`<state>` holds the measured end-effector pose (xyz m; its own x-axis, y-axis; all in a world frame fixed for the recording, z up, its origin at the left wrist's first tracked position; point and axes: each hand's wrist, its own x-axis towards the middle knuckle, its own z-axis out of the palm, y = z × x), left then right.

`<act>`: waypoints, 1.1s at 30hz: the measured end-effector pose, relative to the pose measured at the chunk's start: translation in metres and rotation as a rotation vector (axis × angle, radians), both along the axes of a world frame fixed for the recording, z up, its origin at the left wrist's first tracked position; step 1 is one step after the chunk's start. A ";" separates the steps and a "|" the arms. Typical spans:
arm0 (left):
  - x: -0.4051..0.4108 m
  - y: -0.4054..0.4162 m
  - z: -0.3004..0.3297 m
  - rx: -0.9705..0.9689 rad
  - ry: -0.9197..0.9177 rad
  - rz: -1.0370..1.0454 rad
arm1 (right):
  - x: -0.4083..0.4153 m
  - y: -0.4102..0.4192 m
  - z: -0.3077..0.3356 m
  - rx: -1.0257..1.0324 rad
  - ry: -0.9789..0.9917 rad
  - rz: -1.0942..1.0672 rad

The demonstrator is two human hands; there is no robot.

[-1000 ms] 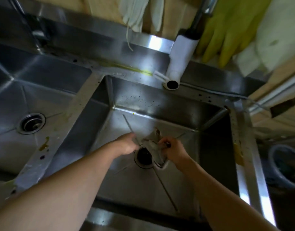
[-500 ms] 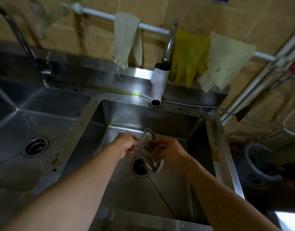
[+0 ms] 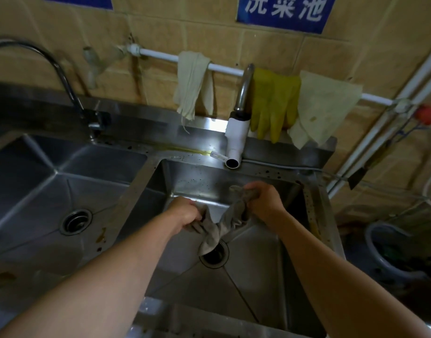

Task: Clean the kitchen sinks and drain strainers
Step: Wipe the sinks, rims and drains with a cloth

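Two steel sinks sit side by side. Over the right sink (image 3: 253, 284) both my hands hold a grey rag (image 3: 221, 225). My left hand (image 3: 185, 212) grips one end of it and my right hand (image 3: 264, 200) grips the other end, higher up. The rag sags between them, and its loose corner hangs over the right drain (image 3: 215, 256), partly hiding it. The left sink (image 3: 34, 191) has its own round drain strainer (image 3: 76, 222), uncovered. Yellow-brown stains mark the divider between the sinks.
A white-bodied tap (image 3: 236, 140) points into the right sink and a black curved tap (image 3: 63, 79) stands behind the left one. A pale cloth (image 3: 193, 84), yellow rubber gloves (image 3: 274, 103) and another cloth (image 3: 327, 108) hang on a white pipe. A bucket (image 3: 394, 250) stands at the right.
My hands have drawn apart and risen, stretching the bunched rag out between them. The view has tilted up, showing more wall.
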<state>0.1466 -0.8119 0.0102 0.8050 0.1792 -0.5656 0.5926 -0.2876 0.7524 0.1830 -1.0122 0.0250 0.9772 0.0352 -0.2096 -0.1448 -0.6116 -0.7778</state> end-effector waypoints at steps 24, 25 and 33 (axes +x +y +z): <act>0.002 -0.025 0.024 -0.010 -0.191 -0.307 | 0.024 0.030 0.115 0.391 0.000 0.134; 0.003 -0.029 0.025 -0.011 -0.202 -0.296 | 0.025 0.030 0.117 0.434 0.006 0.116; 0.010 -0.024 0.032 -0.093 -0.174 -0.106 | 0.028 -0.015 0.103 0.301 -0.057 -0.102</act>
